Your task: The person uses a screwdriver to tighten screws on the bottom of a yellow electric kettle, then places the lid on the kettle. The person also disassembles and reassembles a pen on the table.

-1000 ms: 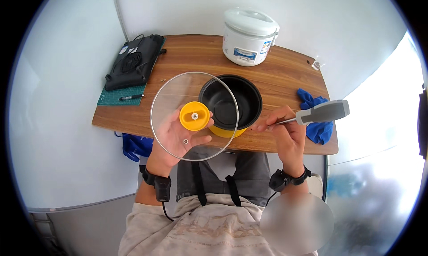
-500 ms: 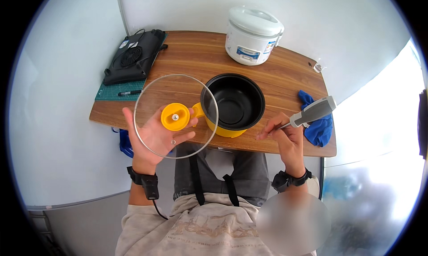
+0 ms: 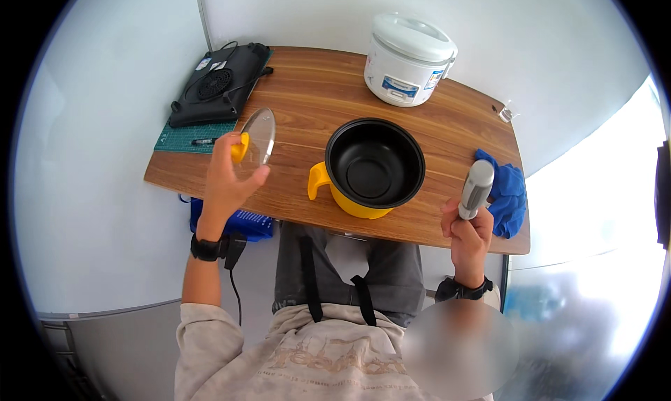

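My left hand (image 3: 228,181) grips the yellow knob of a round glass lid (image 3: 261,137), which stands steeply tilted above the left part of the table. In my right hand (image 3: 470,237) is a screwdriver (image 3: 477,186), its grey handle pointing up and its shaft hidden by the fingers. Between the hands sits a yellow pot (image 3: 353,202) with a black inside, its yellow handle toward the left. The pot is uncovered, and neither hand touches it.
A white rice cooker (image 3: 409,62) stands at the back. At the left, a black appliance (image 3: 217,86) lies over a green cutting mat (image 3: 180,141) with a pen (image 3: 203,141). A blue cloth (image 3: 509,195) lies at the right edge; a blue bag (image 3: 250,226) shows below the table.
The lid has turned from face-on to nearly edge-on and moved left, the left hand closing round its knob. My right hand has moved right and lower, the screwdriver handle swinging more upright.
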Motion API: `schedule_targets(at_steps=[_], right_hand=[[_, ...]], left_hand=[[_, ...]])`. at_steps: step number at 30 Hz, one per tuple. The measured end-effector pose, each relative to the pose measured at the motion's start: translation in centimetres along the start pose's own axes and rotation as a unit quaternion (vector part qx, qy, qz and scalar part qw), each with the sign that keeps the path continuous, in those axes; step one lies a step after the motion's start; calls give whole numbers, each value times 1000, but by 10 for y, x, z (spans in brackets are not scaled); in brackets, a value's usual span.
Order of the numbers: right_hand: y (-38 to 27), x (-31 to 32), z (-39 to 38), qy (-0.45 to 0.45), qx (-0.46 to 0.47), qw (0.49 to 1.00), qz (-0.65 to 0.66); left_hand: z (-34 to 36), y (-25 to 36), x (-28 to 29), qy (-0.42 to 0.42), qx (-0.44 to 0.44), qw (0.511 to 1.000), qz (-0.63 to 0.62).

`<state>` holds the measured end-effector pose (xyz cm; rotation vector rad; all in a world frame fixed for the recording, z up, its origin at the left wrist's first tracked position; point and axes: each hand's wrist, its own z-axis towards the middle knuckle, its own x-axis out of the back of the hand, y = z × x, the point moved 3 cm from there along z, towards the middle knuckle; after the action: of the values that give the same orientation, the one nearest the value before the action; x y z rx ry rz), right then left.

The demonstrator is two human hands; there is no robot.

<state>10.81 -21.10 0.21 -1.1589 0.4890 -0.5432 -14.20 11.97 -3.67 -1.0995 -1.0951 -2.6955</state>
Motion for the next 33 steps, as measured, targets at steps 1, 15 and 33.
schedule_targets(at_steps=[1,15,33], right_hand=[[-1,0,-1,-4,-3,1000,3],[26,19,-23,-49,-50,993,94],[40,32,-37,6,-63,993,99]], left_hand=[[1,-1,-4,-10,-18,996,90],[-8,-33,-45,-92,12,971,221],[-12,-42,-60,-138,24,957,252]])
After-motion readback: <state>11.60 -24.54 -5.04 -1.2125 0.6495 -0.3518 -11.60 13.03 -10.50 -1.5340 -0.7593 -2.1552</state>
